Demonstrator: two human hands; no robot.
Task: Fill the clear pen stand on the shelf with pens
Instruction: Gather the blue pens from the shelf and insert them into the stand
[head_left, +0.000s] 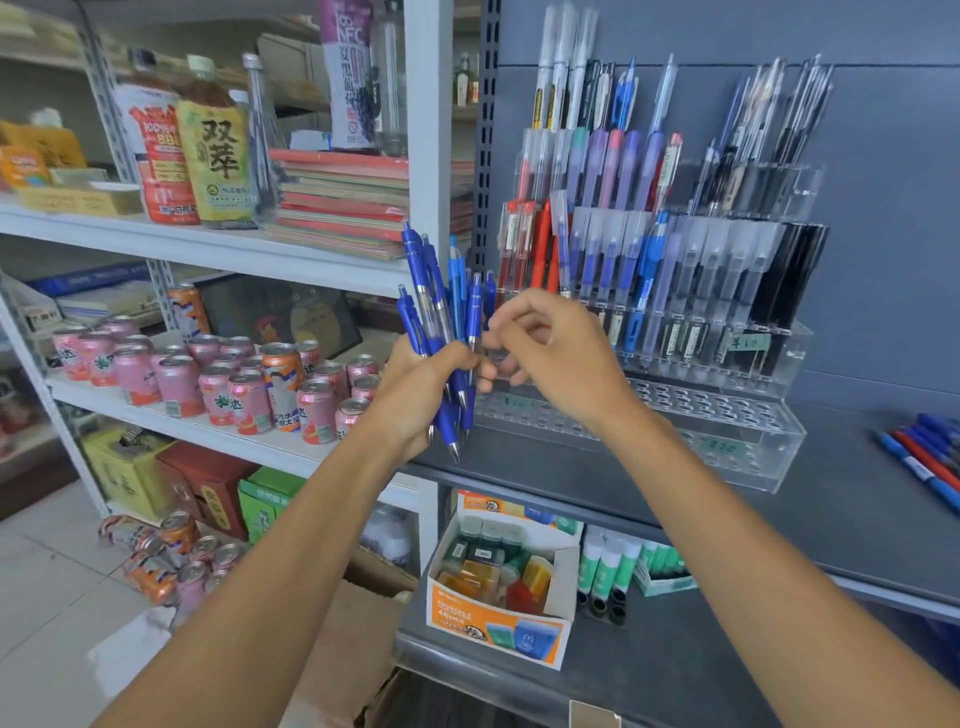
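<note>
White metal rack (208, 244) at left: bottle with a yellow "双萃" label (218, 156), purple "NFC" pack (347, 73), pink soda cans (228, 389) one tier down, pale tiled floor (47, 582) below. Left hand (421, 395) grips a bundle of blue click pens (441, 322), fingers wrapped tight round the barrels, tips down. Right hand (550, 353) has curled fingers, thumb and forefinger pinching a pen at the bundle's right edge. Clear acrylic tiered pen stand (727, 431) sits just behind the hands on a dark grey shelf (857, 509); upper tiers hold red, purple, blue and black pens; tags read "¥1.0" (748, 342) and "¥2.0" (723, 446). Orange-white "48pcs" box (498, 618) sits below. Loose blue and red pens (930, 462) lie far right.
</note>
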